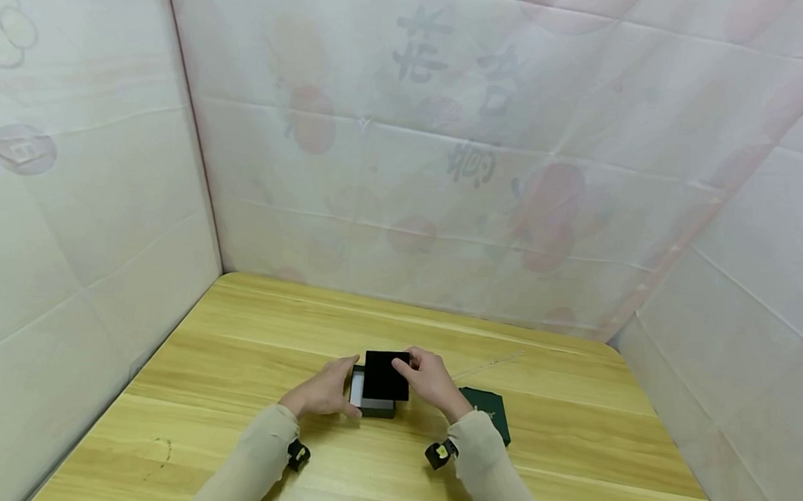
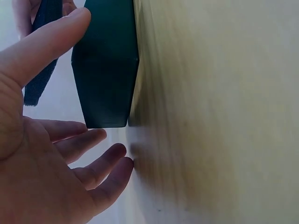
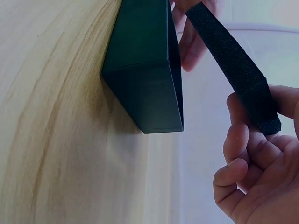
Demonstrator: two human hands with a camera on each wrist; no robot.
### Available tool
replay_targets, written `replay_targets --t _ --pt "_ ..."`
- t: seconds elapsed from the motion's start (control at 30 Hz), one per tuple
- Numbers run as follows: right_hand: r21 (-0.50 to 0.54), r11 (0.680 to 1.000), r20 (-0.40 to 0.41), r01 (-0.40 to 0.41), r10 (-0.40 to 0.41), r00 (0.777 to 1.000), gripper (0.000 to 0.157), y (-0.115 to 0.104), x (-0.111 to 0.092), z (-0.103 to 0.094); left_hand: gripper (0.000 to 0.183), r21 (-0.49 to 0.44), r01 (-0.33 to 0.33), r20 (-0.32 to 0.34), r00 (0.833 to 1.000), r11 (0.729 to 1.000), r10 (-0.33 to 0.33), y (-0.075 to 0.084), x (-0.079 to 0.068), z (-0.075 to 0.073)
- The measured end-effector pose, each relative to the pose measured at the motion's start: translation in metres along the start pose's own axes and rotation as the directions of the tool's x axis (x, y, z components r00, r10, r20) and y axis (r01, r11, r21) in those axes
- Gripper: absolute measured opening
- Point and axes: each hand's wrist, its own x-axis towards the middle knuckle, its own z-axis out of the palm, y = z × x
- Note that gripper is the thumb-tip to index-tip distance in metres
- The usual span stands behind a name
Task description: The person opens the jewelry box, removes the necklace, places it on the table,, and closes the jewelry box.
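A small dark green box [image 1: 377, 413] with a white inside stands uncovered on the table. My left hand [image 1: 326, 389] spans its left side, thumb at the front corner and index finger at the back, the other fingers loosely spread. Above the box, a square black foam insert [image 1: 386, 376] is tilted, and my right hand [image 1: 432, 378] pinches its right edge between thumb and fingers. The right wrist view shows the insert [image 3: 238, 70] apart from the box [image 3: 140, 93]. In the left wrist view, the thumb overlaps the box [image 2: 106, 93] near its rim.
A green box lid [image 1: 491, 412] with gold lettering lies to the right, partly behind my right forearm. Beyond it a thin, pale chain [image 1: 498, 361] stretches across the wooden table [image 1: 268, 319]. Printed cloth walls [image 1: 391, 189] enclose the table's back and sides.
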Motion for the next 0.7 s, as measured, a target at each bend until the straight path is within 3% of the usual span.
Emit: replay_targets --t 0.33,0.7 --pt "0.028 0.999 0.001 -0.032 0.032 0.999 0.035 0.0015 -0.0003 -0.0008 0.096 0.030 0.015 0.013 1.000 0.999 -0.016 -0.0015 0.0002 -0.0005" --pt "0.018 1.000 0.013 -0.025 0.025 1.000 0.036 0.0020 -0.0007 0.0007 0.090 -0.011 0.015 0.002 1.000 1.000 -0.015 -0.0027 -0.0013 0.0002"
